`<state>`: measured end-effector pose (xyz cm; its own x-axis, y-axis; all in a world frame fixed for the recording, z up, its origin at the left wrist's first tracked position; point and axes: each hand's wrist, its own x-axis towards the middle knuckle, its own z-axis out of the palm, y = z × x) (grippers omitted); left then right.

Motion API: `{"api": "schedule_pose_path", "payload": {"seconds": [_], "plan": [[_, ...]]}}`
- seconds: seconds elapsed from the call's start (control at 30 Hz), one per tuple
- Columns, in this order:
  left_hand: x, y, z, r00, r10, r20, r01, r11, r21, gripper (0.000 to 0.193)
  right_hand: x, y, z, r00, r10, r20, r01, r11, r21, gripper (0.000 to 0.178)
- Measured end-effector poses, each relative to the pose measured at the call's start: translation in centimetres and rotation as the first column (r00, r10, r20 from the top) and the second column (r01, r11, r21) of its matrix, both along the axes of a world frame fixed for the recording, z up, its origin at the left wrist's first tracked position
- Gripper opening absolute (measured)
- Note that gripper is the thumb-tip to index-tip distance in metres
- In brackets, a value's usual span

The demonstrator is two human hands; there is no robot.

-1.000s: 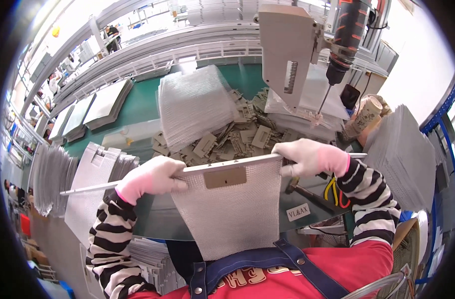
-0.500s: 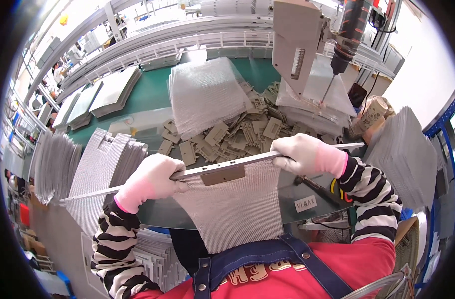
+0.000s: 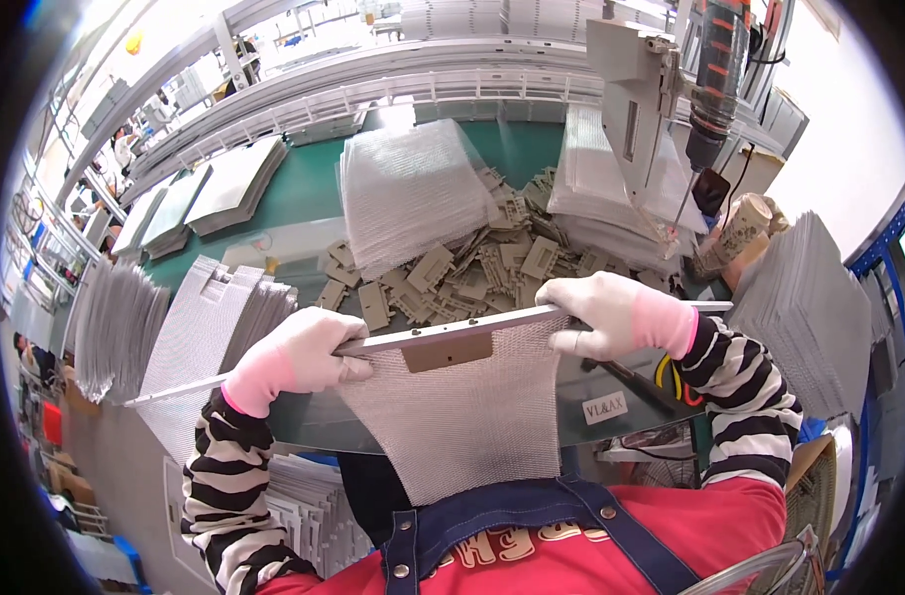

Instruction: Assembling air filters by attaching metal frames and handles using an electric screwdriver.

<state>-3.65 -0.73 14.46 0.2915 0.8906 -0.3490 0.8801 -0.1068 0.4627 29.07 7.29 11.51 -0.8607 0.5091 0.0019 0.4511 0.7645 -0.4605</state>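
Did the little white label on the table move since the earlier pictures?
No. Judged against the workbench's front edge, the small white label hasn't shifted any way; the camera's view has, a little.

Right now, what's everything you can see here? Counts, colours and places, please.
Metal strip: one, silver, across both hands
Mesh sheet: one, silvery, hanging below the strip
Flat piece: one, tan, under the strip
Plastic parts: many, beige, heaped mid-table
Sheet stacks: several, white to grey, back and sides
Table: one, green, beneath the heap
Power driver: one, black and orange, upper right
Label: one, white, near edge
Left hand: one, white-and-pink glove, gripping the strip
Right hand: one, white-and-pink glove, gripping the strip
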Motion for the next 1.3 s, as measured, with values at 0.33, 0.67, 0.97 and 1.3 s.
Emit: {"api": "schedule_pose_path", "payload": {"seconds": [0.33,0.67,0.97,1.3], "plan": [[6.9,3.9,-1.8,0.966,-0.252,-0.059,0.259,0.940,0.222,0.031,-2.5,2.1,-0.5,0.995,0.051,-0.081,-0.045,0.996,0.071,0.021],[1.3,1.3,-0.3,0.974,-0.103,-0.200,0.126,0.987,0.104,0.035,1.2,1.9,-0.7,0.991,-0.099,-0.089,0.091,0.991,-0.096,0.019],[1.4,-1.1,-0.8,0.979,-0.170,-0.116,0.200,0.917,0.344,0.036,0.4,2.3,-0.4,0.990,-0.044,-0.132,0.029,0.992,-0.119,0.016],[3.5,-3.2,-2.0,0.978,0.173,0.118,-0.209,0.862,0.461,0.032,-2.3,-5.7,-5.1,0.702,-0.488,-0.518,0.274,0.857,-0.436,0.023]]}}
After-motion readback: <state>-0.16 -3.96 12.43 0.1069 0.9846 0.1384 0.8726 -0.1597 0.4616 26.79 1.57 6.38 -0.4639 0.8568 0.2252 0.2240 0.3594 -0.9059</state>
